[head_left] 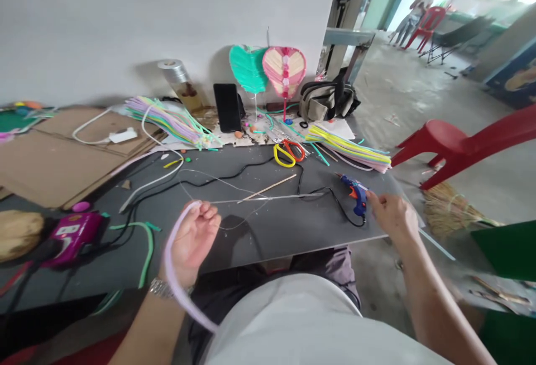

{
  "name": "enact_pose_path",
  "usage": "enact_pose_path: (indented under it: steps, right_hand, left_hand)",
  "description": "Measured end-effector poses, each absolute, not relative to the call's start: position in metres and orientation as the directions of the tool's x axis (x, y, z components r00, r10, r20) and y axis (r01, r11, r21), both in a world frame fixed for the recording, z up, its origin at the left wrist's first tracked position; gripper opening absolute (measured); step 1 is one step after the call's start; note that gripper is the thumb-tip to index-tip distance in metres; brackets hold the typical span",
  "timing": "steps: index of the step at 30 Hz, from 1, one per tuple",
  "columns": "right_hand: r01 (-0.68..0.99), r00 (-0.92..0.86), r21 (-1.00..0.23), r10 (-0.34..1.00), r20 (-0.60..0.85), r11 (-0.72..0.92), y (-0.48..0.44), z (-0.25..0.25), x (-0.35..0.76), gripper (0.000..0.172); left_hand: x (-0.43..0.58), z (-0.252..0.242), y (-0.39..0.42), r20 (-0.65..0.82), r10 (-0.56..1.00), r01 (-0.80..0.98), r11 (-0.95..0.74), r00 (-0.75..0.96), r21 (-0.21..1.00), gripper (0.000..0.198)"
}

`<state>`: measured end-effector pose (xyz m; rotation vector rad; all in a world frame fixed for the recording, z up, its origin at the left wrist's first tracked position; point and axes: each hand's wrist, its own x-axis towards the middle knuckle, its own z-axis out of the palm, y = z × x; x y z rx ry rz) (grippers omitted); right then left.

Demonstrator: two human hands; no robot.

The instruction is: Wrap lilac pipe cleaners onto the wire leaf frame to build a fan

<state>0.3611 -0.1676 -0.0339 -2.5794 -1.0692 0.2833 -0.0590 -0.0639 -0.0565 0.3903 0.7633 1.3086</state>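
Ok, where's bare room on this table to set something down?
Bare tabletop between the left hand, holding a lilac strip, and the glue gun by the right hand, nearer than the thin rod. The cardboard is mostly open. Crowded around the scissors.

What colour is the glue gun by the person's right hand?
Blue with an orange detail, seen in the head view: the glue gun at the right hand.

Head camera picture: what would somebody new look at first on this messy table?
Probably the teal heart-shaped craft fan and the pink heart-shaped craft fan, standing against the white wall at the back of the grey table. Nearer, the left hand grips a long lilac fuzzy stem bent in a curve. The right hand touches a small blue glue gun near the table's right edge.
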Motion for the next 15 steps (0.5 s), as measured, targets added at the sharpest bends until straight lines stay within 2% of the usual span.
enact_pose_path:
  steps: [2,5,7,9,11,13,14,15]
  right_hand:
    - [0.473,0.691,-0.563,0.682,-0.24,-0.677,-0.168,-0.044,0.362,0.05]
    - [0.045,0.64,-0.815,0.643,-0.42,-0.578,-0.17,-0.052,0.361,0.035]
    - [-0.224,0.529,-0.839,0.661,-0.532,-0.496,-0.168,-0.058,0.366,0.021]
    - [-0.362,0.46,-0.82,0.68,-0.571,-0.443,-0.163,-0.066,0.372,0.011]
    - [-0.386,0.47,-0.828,0.685,-0.556,-0.407,-0.157,-0.072,0.375,0.009]
    - [-0.298,0.496,-0.882,0.73,-0.47,-0.365,-0.155,-0.072,0.37,0.017]
    - [-0.19,0.507,-0.923,0.772,-0.384,-0.334,-0.157,-0.069,0.365,0.025]
    - [-0.003,0.523,-0.954,0.813,-0.256,-0.299,-0.159,-0.064,0.359,0.035]
  left_hand:
    - [-0.047,-0.054,-0.065,-0.293,0.95,-0.742,0.271,0.104,0.613,0.019]
    - [-0.03,-0.051,-0.069,-0.303,0.937,-0.784,0.318,0.174,0.533,0.019]
    - [-0.02,-0.05,-0.071,-0.303,0.927,-0.806,0.349,0.221,0.478,0.019]
    - [-0.014,-0.051,-0.071,-0.295,0.924,-0.805,0.361,0.242,0.471,0.015]
    - [-0.01,-0.054,-0.07,-0.285,0.929,-0.805,0.353,0.238,0.477,0.013]
    - [-0.008,-0.056,-0.069,-0.281,0.93,-0.808,0.349,0.237,0.474,0.012]
    - [-0.007,-0.058,-0.069,-0.28,0.93,-0.809,0.348,0.237,0.473,0.012]
    - [-0.007,-0.059,-0.067,-0.279,0.931,-0.809,0.348,0.237,0.473,0.012]
